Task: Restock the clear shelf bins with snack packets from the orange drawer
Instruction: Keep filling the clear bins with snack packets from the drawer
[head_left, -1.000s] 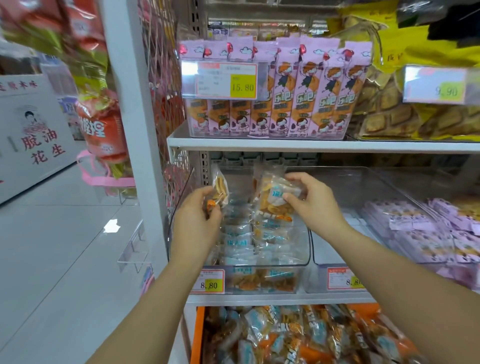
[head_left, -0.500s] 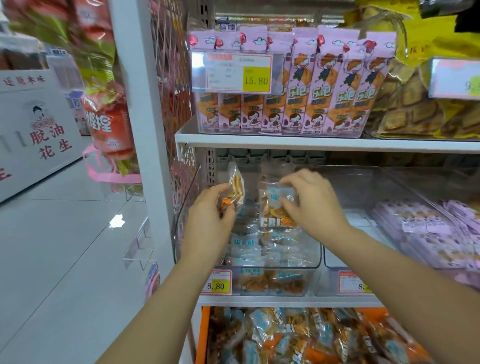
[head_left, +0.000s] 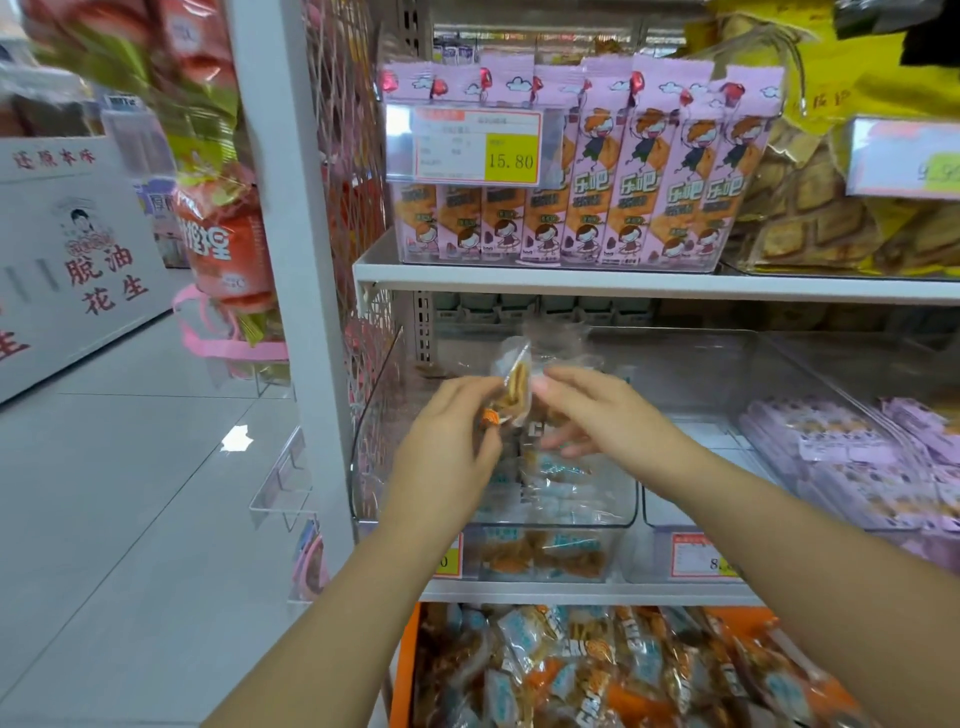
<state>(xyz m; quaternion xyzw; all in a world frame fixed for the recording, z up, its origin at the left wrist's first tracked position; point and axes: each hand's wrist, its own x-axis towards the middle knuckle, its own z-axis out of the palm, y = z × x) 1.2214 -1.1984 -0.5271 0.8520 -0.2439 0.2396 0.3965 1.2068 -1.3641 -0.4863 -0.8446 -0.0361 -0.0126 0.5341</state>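
Note:
My left hand (head_left: 449, 452) pinches a clear snack packet (head_left: 514, 387) of brown sticks, held upright and edge-on above the clear shelf bin (head_left: 626, 499). My right hand (head_left: 602, 415) is just to its right. Its upper fingertip touches that packet, and its fingers reach around a second packet (head_left: 535, 432) low over the bin's pile. Blue and orange packets part fill the bin. Below the shelf, the orange drawer (head_left: 402, 670) stands open, heaped with the same packets (head_left: 597, 670).
A second clear bin (head_left: 691, 514) to the right holds little at its front; purple packets (head_left: 852, 457) lie further right. Pink snack boxes (head_left: 623, 171) fill the shelf above. A white shelf post (head_left: 291, 260) stands left, with hanging bags (head_left: 223, 244) and aisle floor beyond.
My hands have come together. The right hand moved left and down with its packet toward the bin's pile, until its fingertip met the left hand's packet. The left hand stayed raised.

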